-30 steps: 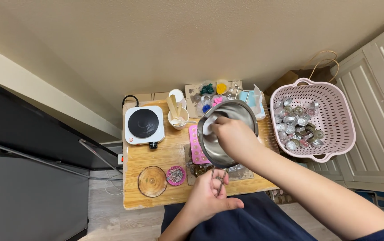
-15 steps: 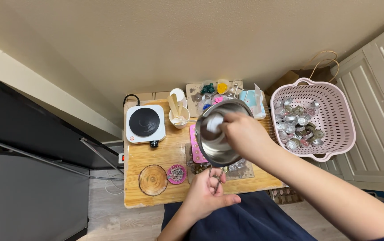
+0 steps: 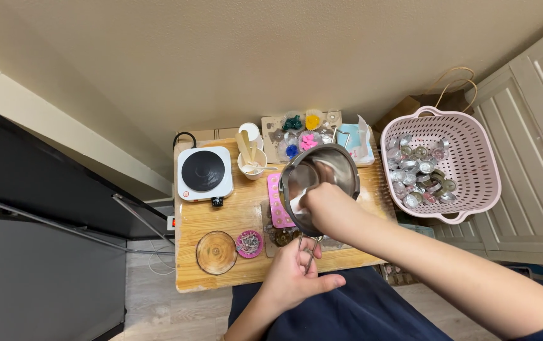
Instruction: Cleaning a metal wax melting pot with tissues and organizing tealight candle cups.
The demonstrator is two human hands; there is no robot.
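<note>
Wiping a metal pot over the table.
The left hand [image 3: 296, 278] grips the pot [image 3: 319, 187] by its handle near the table's [image 3: 221, 215] front edge; the right hand [image 3: 328, 208] presses a white cloth [image 3: 297, 202] inside it, fingers closed.

A silvery steel pot [image 3: 319, 184] is seen over a light wood-grained counter [image 3: 233, 218]. The hot plate [image 3: 204, 173] is white with a black disc; the perforated basket [image 3: 442, 163] appears pale pink.
</note>
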